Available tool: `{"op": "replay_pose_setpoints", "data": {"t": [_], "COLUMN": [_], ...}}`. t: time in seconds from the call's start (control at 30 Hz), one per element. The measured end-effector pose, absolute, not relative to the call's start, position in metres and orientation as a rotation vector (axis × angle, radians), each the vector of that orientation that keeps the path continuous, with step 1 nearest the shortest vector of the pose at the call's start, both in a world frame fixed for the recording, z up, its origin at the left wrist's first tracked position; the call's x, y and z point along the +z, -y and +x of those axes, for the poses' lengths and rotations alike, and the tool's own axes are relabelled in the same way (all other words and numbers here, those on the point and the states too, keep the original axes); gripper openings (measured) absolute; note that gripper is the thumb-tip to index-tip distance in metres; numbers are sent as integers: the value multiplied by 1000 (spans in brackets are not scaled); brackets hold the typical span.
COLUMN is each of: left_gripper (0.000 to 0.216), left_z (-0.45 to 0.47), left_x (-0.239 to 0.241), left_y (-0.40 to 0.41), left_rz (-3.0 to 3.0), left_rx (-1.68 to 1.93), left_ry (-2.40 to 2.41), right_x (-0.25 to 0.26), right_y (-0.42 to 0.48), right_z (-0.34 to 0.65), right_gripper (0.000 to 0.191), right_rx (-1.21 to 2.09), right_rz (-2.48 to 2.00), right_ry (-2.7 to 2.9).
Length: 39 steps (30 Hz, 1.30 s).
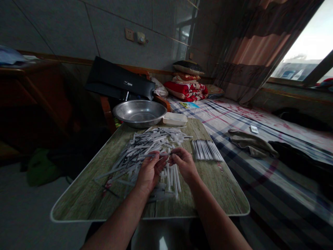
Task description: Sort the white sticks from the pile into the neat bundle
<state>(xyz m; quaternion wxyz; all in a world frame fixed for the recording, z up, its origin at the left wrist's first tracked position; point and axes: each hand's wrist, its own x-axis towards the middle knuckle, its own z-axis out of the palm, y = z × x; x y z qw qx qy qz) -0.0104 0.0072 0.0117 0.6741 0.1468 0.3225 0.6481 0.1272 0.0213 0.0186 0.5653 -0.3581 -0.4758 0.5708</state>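
Note:
My left hand (150,170) and my right hand (184,162) meet above the middle of the table. Between them they pinch a thin pen (164,154), held level, with the right fingers closed round its dark end. Beyond and under the hands spreads a loose pile of white and dark pen parts (153,139), lying in many directions. Several white tubes (173,177) lie side by side just below the right fingers. To the right, a neat row of pens (207,150) with dark ends lies flat on the table. Fingertip details are too small to make out.
The wood-patterned table (218,187) has a pale rim. At its far end stand a wide metal basin (140,113) and a white plastic tray (174,119). A bed with a checked sheet (221,121) runs along the right; a grey cloth (249,142) lies on it.

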Motion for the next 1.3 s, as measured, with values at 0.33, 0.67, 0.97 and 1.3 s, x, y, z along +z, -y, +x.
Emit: {"op": "replay_pose_setpoints", "data": {"t": [0.33,0.67,0.97,1.3], "left_gripper": [28,34,32,39], "left_z": [-12,-11,-10,-11], "left_x": [9,13,10,12], "left_y": [-5,-2,-1,-3], "left_rz": [419,507,614,560], "left_rx": [1458,1447,1454,1513], "left_ry": [-755,-738,-734,-815], "right_x": [11,19,10,23], "right_y": [-22,-13,-19,-12], "right_z": [129,132,133,141], "right_gripper": [16,31,48,9], "right_rx": [1101,545,996,748], "right_rz": [-1024,-1261,-1205,-1114], "right_ry": [1308,1678,1500,1769]}}
